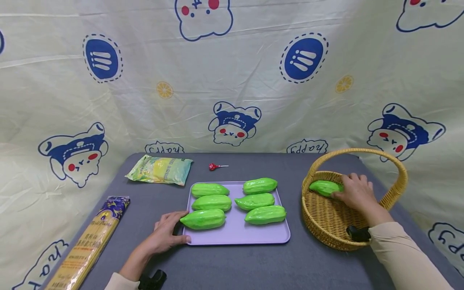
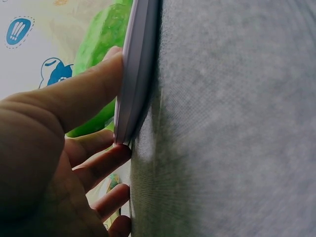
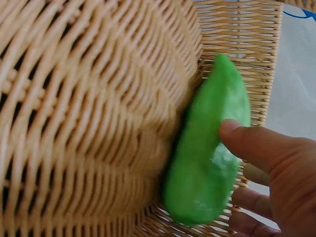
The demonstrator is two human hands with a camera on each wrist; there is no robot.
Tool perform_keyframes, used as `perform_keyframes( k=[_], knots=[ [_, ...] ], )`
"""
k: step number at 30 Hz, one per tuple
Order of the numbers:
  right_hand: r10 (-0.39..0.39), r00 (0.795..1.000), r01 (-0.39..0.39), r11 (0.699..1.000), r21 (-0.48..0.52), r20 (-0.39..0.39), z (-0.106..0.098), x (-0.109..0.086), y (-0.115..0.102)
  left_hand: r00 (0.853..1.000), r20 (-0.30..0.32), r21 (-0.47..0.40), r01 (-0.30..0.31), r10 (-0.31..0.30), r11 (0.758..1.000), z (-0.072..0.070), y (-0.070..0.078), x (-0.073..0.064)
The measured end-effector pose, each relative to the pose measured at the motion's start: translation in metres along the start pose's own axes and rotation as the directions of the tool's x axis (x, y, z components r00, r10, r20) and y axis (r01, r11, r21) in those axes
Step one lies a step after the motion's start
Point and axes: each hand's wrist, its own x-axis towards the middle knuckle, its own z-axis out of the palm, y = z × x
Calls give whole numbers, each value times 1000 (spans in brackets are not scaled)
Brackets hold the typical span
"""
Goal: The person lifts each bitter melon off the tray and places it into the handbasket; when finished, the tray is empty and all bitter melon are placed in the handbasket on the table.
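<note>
At the near left corner of the lilac tray (image 1: 235, 238), my left hand (image 1: 164, 233) grips the rim, thumb (image 2: 94, 89) on one side of the corner and fingers on the other. Several glossy green gourds, such as the nearest left one (image 1: 204, 219), lie on the tray in two columns. My right hand (image 1: 357, 193) reaches into the wicker basket (image 1: 326, 225) at the right. Its thumb touches another green gourd (image 3: 207, 153) lying along the basket's inner wall. The other fingers extend loosely behind that gourd, where their contact is partly hidden.
A green and yellow packet (image 1: 159, 170) lies at the back left, with a red lollipop (image 1: 214, 166) to its right. A long noodle-like packet (image 1: 88, 245) runs along the left table edge. The basket's tall handle (image 1: 357, 150) arches over its opening.
</note>
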Motion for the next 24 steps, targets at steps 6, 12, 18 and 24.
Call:
perform_keyframes(
  k=[6,12,18,24],
  knots=[
    [0,1000,1,1000,17,-7,-12,-2,-3,1000,10,-5,5,-5,1000,0,0,0],
    [-24,999,25,999,38,-23,-22,-6,-11,1000,8,-7,3,-3,1000,0,-2,1],
    [-50,998,52,997,50,-47,-32,-13,-21,1000,7,-7,-1,1,1000,1,-2,1],
    [-104,992,108,993,46,-72,-44,-23,-32,1000,8,-4,8,-8,1000,0,0,0]
  ],
)
